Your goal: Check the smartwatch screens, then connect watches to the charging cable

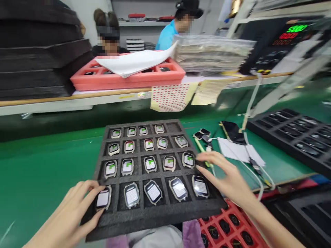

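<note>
A black foam tray with rows of pockets lies on the green bench in front of me, holding several small watch bodies with lit screens. My left hand rests on the tray's near left corner, fingers spread beside the watch body in the nearest left pocket. Over the tray's right edge my right hand lies with its fingers stretched out, close to the right-hand column of watch bodies. Neither hand holds anything.
A second black tray sits at the right. White cables, a phone and papers lie between the trays. A red crate is below the bench edge. On the shelf behind stand a pink tray, stacked bags and black foam sheets; two people sit beyond.
</note>
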Available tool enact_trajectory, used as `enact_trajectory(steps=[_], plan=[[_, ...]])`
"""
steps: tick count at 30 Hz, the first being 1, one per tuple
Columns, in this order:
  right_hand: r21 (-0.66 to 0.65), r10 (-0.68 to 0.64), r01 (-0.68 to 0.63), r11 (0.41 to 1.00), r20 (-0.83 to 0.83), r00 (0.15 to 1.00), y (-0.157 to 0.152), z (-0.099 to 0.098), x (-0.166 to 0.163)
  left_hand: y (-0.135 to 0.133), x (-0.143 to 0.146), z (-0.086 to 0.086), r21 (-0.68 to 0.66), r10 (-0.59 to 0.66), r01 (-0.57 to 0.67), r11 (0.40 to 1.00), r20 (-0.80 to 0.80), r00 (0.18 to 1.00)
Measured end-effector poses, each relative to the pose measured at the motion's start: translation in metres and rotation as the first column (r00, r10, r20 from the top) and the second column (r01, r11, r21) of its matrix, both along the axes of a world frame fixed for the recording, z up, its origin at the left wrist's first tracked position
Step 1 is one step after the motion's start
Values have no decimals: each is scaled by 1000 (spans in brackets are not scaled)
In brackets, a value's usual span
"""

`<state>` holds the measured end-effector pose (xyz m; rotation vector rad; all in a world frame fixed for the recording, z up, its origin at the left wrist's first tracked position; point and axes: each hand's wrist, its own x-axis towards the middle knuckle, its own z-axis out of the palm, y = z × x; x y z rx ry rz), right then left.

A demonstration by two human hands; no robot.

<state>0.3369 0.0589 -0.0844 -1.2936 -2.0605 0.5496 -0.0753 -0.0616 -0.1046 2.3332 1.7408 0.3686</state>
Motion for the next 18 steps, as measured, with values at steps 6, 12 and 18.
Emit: enact_trajectory(steps=[6,12,18], plan=[[19,368,-414,910,422,829,-17,8,26,20,21,42,-109,-68,47,993,-202,977],[136,313,-441,887,527,791,-6,0,33,31,36,52,-126,-82,36,991,-381,921],[-85,388,-398,914,474,790,6,16,24,33,24,59,-164,-160,113,980,-309,937]])
